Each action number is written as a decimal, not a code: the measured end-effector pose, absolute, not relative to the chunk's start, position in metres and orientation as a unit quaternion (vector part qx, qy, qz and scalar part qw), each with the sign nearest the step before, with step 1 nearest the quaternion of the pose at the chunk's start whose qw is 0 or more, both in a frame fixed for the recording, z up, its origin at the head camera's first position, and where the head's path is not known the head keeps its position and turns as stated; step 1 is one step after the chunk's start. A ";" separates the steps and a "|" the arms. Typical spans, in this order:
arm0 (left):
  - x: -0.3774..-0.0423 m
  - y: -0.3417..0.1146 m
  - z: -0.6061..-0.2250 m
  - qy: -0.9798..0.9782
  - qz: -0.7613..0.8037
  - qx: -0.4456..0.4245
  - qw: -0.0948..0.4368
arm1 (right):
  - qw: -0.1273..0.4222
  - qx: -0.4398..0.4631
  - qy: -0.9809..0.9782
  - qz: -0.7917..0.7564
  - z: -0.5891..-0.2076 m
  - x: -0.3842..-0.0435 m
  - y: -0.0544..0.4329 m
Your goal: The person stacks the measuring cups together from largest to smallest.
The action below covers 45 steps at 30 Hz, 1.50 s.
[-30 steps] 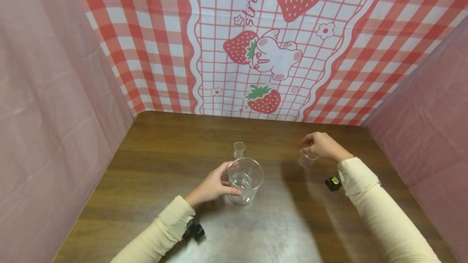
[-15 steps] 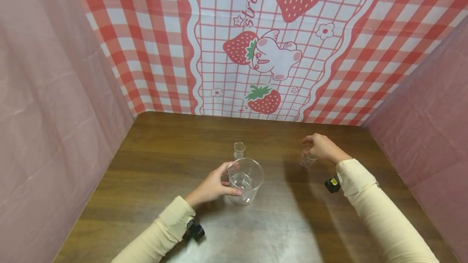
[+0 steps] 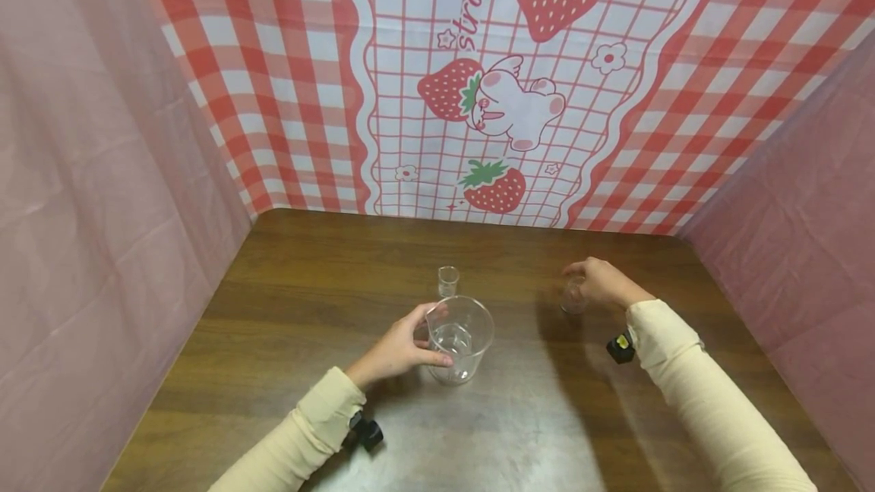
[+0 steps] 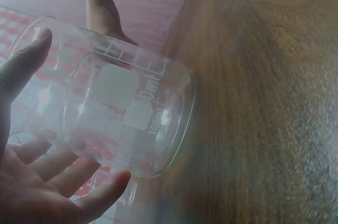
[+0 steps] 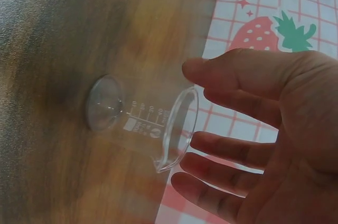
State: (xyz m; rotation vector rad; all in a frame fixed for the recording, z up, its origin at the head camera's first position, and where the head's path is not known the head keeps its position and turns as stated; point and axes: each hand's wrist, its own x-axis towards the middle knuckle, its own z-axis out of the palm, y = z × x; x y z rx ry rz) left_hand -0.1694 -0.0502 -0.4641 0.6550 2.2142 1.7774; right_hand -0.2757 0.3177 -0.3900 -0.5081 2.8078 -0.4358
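Observation:
My left hand (image 3: 399, 344) holds a large glass beaker (image 3: 478, 344) upright near the table's middle, thumb on the near side and fingers around the far side. Inside it sits a smaller glass beaker (image 3: 453, 340); white printed marks show through the glass in the left wrist view. Further right, my right hand (image 3: 604, 283) is at a small clear beaker (image 3: 571, 301) standing on the table. The right wrist view shows this small beaker (image 5: 140, 121) with its spout and scale; my loosely bent fingers (image 5: 227, 147) are at its rim, thumb apart from the glass.
A tiny glass beaker (image 3: 447, 283) stands just behind the large one. The brown wooden table (image 3: 328, 264) is bordered by a strawberry-print cloth (image 3: 506, 97) at the back and pink curtains (image 3: 102, 211) on both sides. Each wrist wears a small black camera (image 3: 620, 348).
My right hand has lowered slightly around the small beaker's rim, which has stayed in place. The left hand and the large beaker have not moved.

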 end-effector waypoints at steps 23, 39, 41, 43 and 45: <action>-0.170 -0.050 -0.465 0.756 0.603 0.225 0.116 | 0.114 -0.157 0.973 -0.125 -0.394 -0.275 0.323; -0.170 -0.051 -0.466 0.754 0.606 0.224 0.115 | 0.140 -0.203 0.960 -0.135 -0.397 -0.272 0.329; -0.170 -0.051 -0.466 0.754 0.607 0.224 0.115 | 0.140 -0.201 0.961 -0.130 -0.396 -0.272 0.328; -0.170 -0.051 -0.465 0.753 0.608 0.224 0.115 | 0.136 -0.203 0.962 -0.125 -0.395 -0.272 0.329; -0.170 -0.051 -0.466 0.754 0.607 0.224 0.114 | 0.127 -0.215 0.961 -0.120 -0.395 -0.271 0.329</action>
